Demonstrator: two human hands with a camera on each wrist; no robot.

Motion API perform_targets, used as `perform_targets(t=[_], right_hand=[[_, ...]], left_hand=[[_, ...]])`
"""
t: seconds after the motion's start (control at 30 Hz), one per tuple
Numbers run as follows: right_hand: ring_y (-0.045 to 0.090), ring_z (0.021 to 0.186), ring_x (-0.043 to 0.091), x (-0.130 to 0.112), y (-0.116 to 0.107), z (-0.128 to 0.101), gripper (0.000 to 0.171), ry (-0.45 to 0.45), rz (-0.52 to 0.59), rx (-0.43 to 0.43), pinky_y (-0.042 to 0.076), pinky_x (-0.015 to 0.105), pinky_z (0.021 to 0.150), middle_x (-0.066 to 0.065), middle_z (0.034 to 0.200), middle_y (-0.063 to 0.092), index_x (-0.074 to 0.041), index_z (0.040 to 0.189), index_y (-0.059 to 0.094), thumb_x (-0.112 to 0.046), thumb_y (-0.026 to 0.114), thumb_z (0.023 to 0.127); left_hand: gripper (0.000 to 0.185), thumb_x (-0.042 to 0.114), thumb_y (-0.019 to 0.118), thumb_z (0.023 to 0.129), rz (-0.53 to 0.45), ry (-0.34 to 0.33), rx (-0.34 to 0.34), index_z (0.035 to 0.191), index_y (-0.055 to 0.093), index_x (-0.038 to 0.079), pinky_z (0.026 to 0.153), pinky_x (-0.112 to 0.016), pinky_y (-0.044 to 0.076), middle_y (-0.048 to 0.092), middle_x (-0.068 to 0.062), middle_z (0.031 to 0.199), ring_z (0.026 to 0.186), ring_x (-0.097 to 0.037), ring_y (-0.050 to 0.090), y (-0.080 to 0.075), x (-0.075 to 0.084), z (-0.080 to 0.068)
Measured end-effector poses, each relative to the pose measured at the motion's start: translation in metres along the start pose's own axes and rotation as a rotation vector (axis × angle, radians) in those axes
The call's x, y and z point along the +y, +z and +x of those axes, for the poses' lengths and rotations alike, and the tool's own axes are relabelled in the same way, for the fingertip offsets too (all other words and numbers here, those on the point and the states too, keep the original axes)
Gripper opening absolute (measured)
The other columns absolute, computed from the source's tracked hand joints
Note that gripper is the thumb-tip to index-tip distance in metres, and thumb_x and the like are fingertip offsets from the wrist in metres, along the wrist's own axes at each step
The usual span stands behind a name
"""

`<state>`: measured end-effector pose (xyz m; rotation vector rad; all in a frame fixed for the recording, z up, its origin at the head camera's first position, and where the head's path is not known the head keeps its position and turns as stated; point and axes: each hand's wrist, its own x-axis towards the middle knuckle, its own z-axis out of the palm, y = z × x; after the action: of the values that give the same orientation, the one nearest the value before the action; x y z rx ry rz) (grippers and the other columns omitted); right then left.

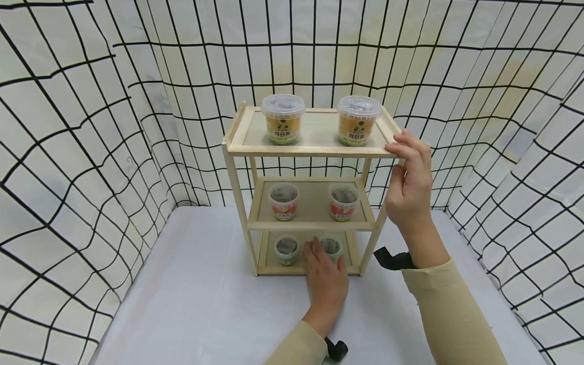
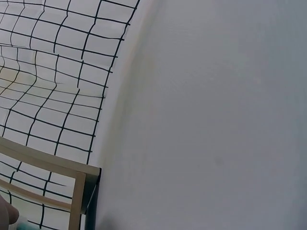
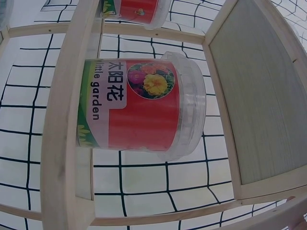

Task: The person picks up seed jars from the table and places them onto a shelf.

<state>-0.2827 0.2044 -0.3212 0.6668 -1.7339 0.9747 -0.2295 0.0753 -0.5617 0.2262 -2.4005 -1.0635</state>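
Observation:
A three-tier wooden rack (image 1: 310,226) bears two lidded plastic cups on each tier. Low in front, my left hand (image 1: 326,276) reaches onto the bottom tier, its fingers along the left side of the right-hand cup (image 1: 331,245) and its thumb at the right. The other bottom cup (image 1: 287,251) stands left of the fingertips. My right hand (image 1: 412,177) grips the top tier's front right corner, fingers over the edge and thumb beneath. In the right wrist view, a red-labelled cup (image 3: 144,103) fills the middle; in the left wrist view only a fingertip (image 2: 6,213) shows.
Two orange-labelled cups (image 1: 282,119) (image 1: 358,120) stand on the top tier, and two red-labelled ones (image 1: 284,202) (image 1: 344,202) on the middle tier. The rack is on a white table (image 1: 196,294). Black-grid netting (image 1: 68,152) over white cloth encloses the back and sides.

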Motion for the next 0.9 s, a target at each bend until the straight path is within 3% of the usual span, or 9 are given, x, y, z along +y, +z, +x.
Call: perform_targets(t=[0.33,0.7,0.9], right_hand=[[0.049,0.153,0.031,-0.0014,0.0004,0.0003,0.042,-0.003,0.015,0.004,0.038,0.047,0.130,0.024,0.142,0.059,0.005,0.122,0.068,0.016,0.041,0.092],[0.049,0.153,0.031,-0.0023,0.0004,0.0002,0.042,-0.001,0.014,0.005,0.038,0.047,0.130,0.024,0.142,0.059,0.005,0.123,0.068,0.015,0.041,0.092],[0.049,0.153,0.030,-0.0014,0.0001,-0.0003,0.041,0.001,0.007,0.004,0.039,0.045,0.129,0.024,0.143,0.059,0.004,0.123,0.068,0.015,0.042,0.093]], left_hand=[[0.078,0.037,0.077,0.099,0.071,-0.037,-0.013,0.158,0.041,0.000,0.119,-0.058,0.047,0.044,-0.027,0.154,0.148,-0.050,0.045,0.0018,0.0071,0.0027],[0.067,0.034,0.077,0.099,0.114,-0.017,0.035,0.147,0.049,-0.004,0.119,-0.060,0.046,0.048,-0.027,0.144,0.142,-0.052,0.048,0.0074,0.0075,0.0033],[0.061,0.027,0.078,0.099,0.083,0.015,0.074,0.145,0.049,-0.002,0.112,-0.056,0.051,0.049,-0.026,0.141,0.134,-0.046,0.051,0.0082,0.0081,0.0008]])
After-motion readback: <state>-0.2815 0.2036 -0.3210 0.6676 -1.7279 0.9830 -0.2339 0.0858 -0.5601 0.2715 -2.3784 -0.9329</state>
